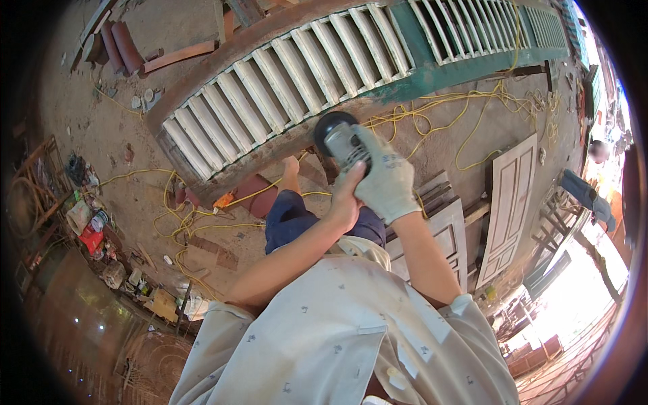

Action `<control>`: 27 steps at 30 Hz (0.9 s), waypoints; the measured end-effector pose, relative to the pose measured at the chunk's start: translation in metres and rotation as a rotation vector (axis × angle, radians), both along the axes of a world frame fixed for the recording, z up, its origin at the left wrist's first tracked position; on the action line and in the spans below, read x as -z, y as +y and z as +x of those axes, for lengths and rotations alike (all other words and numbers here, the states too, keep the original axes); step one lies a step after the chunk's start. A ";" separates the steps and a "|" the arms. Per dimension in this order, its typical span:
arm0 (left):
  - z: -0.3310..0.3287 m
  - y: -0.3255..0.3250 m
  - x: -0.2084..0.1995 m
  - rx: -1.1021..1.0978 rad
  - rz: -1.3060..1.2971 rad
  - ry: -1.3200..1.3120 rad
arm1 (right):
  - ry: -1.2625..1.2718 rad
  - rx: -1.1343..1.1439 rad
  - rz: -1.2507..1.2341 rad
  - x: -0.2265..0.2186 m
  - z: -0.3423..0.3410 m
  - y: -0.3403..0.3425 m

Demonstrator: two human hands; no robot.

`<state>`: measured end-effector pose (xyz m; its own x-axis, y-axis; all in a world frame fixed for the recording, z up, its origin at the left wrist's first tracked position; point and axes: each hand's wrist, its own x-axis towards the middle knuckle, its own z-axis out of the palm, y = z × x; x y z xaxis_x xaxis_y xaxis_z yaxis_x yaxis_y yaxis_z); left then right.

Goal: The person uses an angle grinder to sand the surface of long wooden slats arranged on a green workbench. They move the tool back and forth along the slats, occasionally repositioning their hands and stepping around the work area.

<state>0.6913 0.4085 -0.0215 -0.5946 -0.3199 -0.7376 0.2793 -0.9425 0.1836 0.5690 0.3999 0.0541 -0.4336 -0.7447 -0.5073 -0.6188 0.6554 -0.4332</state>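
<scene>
An angle grinder [346, 147] with a grey metal head and a round black disc is held out in front of me. My right hand [388, 177], in a pale work glove, is closed around its body. My bare left hand [347, 194] grips the rear of the same tool, just below the glove. The disc meets the lower rail of a long louvred wooden shutter [297, 128]; whether it touches or hovers, I cannot tell. Pale slats fill the shutter's nearer part, while green paint covers the frame farther right.
Yellow cable [466, 101] lies in loops over the ground on both sides, with an orange connector [223, 200] at left. Panelled doors [507, 202] lean at right. Red-brown curved pieces [123, 47] lie far left. Clutter [94, 233] lines the left edge. Another person [588, 196] is at far right.
</scene>
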 end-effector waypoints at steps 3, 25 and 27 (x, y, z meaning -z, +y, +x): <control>0.028 0.000 -0.010 -0.073 0.005 -0.016 | -0.053 -0.075 0.072 -0.001 0.024 -0.008; 0.012 0.003 -0.005 0.011 0.009 0.027 | 0.056 -0.046 -0.108 0.006 0.010 0.006; 0.035 0.002 -0.015 -0.068 0.011 0.002 | -0.011 -0.091 -0.008 0.002 0.031 -0.004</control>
<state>0.7261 0.4108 -0.0065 -0.5731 -0.3514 -0.7403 0.3435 -0.9232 0.1724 0.5997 0.3959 0.0526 -0.3583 -0.7849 -0.5055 -0.6706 0.5931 -0.4456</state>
